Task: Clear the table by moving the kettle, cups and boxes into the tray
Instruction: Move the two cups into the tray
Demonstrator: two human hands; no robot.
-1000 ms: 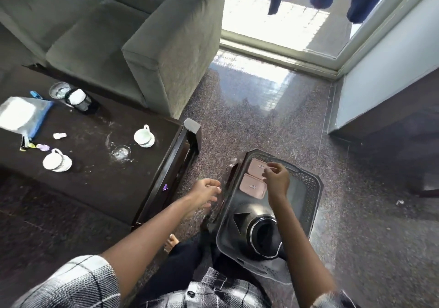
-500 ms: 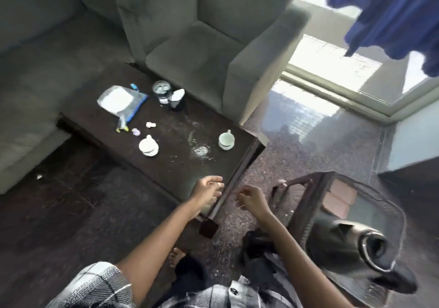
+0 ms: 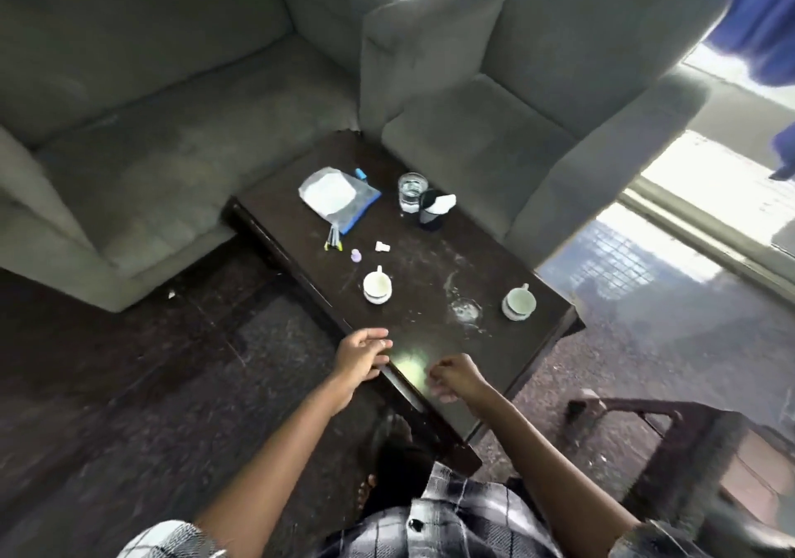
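Note:
Two white cups on saucers stand on the dark coffee table point(image 3: 430, 230): one cup point(image 3: 377, 287) near the middle, the other cup point(image 3: 519, 302) toward the right end. My left hand point(image 3: 363, 355) hovers at the table's near edge, fingers loosely curled, holding nothing. My right hand point(image 3: 456, 379) is over the near corner, fingers loosely curled and empty. The dark tray point(image 3: 671, 450) stands on the floor at the lower right, with pinkish boxes point(image 3: 757, 471) in it. The kettle is out of view.
At the table's far end are a glass of water point(image 3: 411, 191), a black holder with tissue point(image 3: 432, 212), a blue-edged pouch point(image 3: 337, 196), pens and small bits. A wet patch point(image 3: 464, 310) lies between the cups. Grey sofas surround the table.
My view swung from the tray to the table. My right hand left the boxes in the tray and moved left over the table's near corner. My left hand stayed by the edge.

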